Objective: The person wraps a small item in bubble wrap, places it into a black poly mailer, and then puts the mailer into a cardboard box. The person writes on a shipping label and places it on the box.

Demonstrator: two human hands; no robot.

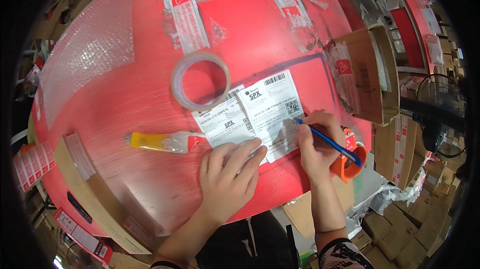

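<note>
Two printed paper shipping labels lie side by side on the red tabletop (150,96). My right hand (320,145) grips a blue pen (330,139), its tip at the right label (270,115), below the printed code. The fingers of my left hand (232,179) rest on the lower part of the left label (225,122) and near the edge of the right one; what lies under the palm is hidden. A roll of tape (176,85) overlaps the left label's top. To the left lies a yellow-handled tool (148,141), wrapped partly in clear tape.
Bubble wrap (93,32) covers the far left. An open cardboard box (360,77) stands at the right edge, above an orange tape dispenser (339,171). A cardboard tray (93,194) sits at the near left. A black fan (437,134) and stacked cartons (397,227) are beyond the table.
</note>
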